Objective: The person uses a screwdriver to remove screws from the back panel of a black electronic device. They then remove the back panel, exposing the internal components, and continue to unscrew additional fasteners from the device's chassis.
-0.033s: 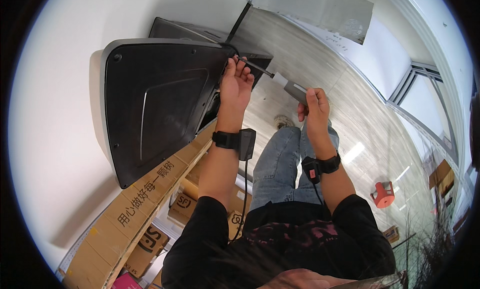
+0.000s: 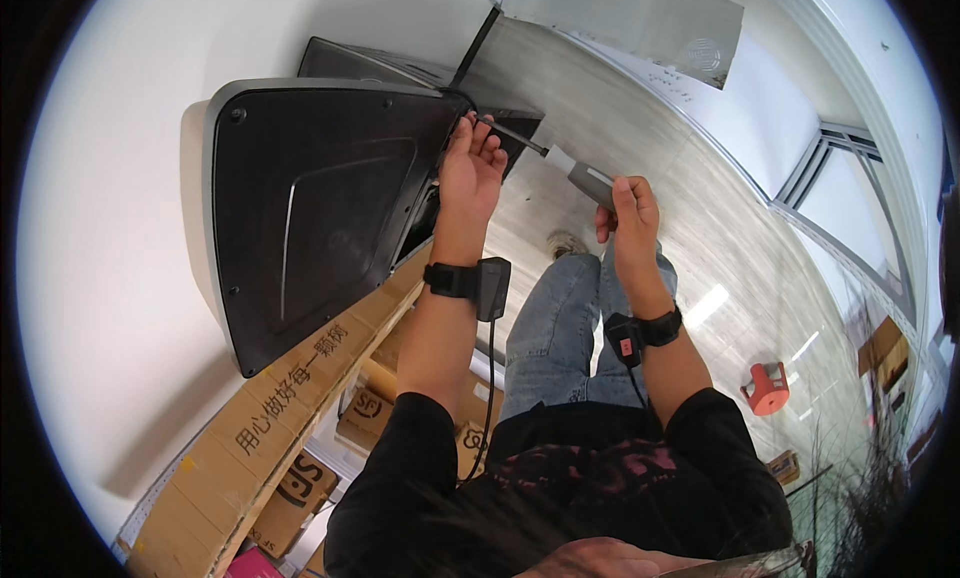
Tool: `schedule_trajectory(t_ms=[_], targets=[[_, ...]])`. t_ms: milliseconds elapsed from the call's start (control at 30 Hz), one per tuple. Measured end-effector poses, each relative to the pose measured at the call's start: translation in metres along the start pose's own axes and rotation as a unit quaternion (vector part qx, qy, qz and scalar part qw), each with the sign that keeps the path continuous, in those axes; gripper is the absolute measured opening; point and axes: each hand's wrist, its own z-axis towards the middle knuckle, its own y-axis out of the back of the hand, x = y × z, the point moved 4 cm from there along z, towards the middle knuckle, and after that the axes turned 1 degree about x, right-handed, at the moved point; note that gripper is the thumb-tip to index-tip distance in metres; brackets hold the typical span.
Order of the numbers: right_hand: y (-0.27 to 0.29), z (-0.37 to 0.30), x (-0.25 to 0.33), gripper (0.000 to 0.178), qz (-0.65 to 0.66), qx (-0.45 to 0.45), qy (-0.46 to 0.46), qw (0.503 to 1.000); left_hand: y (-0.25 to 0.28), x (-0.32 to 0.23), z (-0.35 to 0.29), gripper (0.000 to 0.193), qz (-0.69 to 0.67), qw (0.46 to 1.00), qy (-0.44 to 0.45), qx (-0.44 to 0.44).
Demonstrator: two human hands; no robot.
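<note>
A large black panel [image 2: 345, 193] with a pale rim and screws around its border leans upright at the left. My left hand [image 2: 470, 178] is at its upper right corner, with thumb and forefinger pinched together by the edge and the other fingers loosely curled. Whatever lies between those fingertips is too small to make out. In my right hand [image 2: 632, 223] is a grey electric screwdriver [image 2: 592, 181] with a white collar, held by its rear end. Its long thin bit points up and left, the tip reaching the panel corner beside my left fingertips.
Beneath the panel runs a long cardboard box [image 2: 215, 468], with smaller brown cartons [image 2: 300, 488] below it. A dark case [image 2: 360, 63] stands behind the panel. On the floor at the right is a red stool-like object [image 2: 766, 389]. A grey board [image 2: 640, 23] is at the top.
</note>
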Motion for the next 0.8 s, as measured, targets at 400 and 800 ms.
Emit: schedule_trajectory(t_ms=[400, 800], targets=[[0.048, -0.092, 0.121, 0.022, -0.083, 0.044, 0.119, 0.988, -0.137, -0.015, -0.088, 0.015, 0.142, 0.968, 0.008, 0.206], [0.132, -0.109, 0.252, 0.019, -0.058, 0.003, 0.162, 0.985, -0.332, 0.012, -0.121, 0.021, 0.374, 0.869, -0.121, 0.302]])
